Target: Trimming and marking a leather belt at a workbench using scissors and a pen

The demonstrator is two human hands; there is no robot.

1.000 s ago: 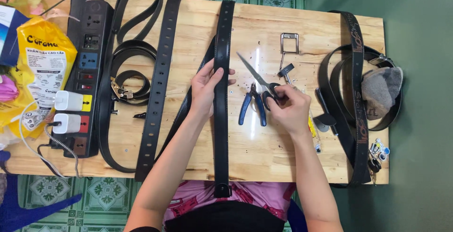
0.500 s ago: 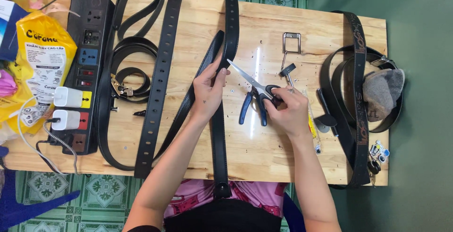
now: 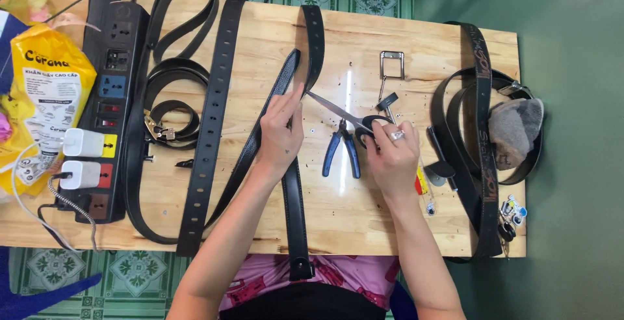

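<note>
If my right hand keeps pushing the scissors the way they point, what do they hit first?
The right hand holds the scissors aimed up-left. Their tips sit right beside the black belt that the left hand holds, so they would likely meet that belt first.

Left hand (image 3: pixel 281 136) pins black belt (image 3: pixel 294 183); right hand (image 3: pixel 390 157) holds scissors (image 3: pixel 344 115)

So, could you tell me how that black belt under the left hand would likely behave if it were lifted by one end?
The black belt would probably sag: it is a long, thin strap, bending where the left hand presses it. It looks light. Its textured surface likely grips well.
</note>
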